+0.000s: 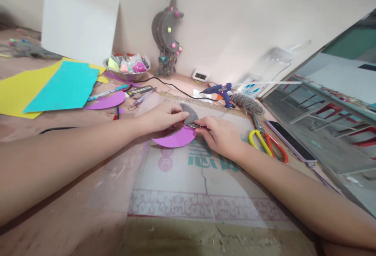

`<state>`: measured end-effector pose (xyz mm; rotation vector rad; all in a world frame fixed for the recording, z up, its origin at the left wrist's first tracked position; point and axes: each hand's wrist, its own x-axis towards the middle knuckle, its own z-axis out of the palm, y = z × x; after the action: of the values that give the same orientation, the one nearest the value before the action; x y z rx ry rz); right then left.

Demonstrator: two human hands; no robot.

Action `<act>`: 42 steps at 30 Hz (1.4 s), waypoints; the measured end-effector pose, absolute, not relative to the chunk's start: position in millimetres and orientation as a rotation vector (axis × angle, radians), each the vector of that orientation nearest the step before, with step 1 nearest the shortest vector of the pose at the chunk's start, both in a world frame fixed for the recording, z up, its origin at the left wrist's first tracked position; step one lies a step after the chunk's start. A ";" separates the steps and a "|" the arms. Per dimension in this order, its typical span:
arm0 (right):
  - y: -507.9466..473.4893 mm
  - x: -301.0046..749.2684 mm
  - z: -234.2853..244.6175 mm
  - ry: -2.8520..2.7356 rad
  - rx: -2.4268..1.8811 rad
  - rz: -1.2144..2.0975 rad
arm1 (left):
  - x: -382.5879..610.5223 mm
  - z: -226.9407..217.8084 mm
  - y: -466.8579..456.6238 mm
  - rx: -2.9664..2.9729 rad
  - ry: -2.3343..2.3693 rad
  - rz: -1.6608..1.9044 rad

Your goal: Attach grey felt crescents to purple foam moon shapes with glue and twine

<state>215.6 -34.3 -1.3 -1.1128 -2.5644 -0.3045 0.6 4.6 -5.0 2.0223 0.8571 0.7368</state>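
Note:
My left hand (164,117) rests on a grey yarn-covered crescent (190,114), its fingers curled and pressing on the crescent's left part. My right hand (219,134) pinches the crescent's right tip with thumb and fingers closed. Under both lies a purple paper crescent (176,138), partly hidden by the hands. Everything sits on a clear plastic sheet (188,170) over printed cardboard.
A blue glue gun (220,91) and a bundle of grey yarn (248,104) lie behind the hands. Yellow and red scissors (268,144) and a phone (290,140) lie at the right. Teal (64,87) and yellow (17,91) sheets, pens and a metal bowl (127,68) are at the left.

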 end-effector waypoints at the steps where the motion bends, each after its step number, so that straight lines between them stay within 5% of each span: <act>1: -34.4 216.1 -1.6 -2.560 -1.112 -0.305 | 0.7 -5.1 4.6 2.018 0.857 0.736; 42: -33.8 216.0 -2.3 -2.590 -1.036 -0.374 | 2.2 -5.1 4.5 2.046 0.888 0.716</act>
<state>216.0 -33.8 -2.3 -1.0360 -2.5897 -0.3740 2.2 4.5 -5.1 2.0462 0.8883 0.7159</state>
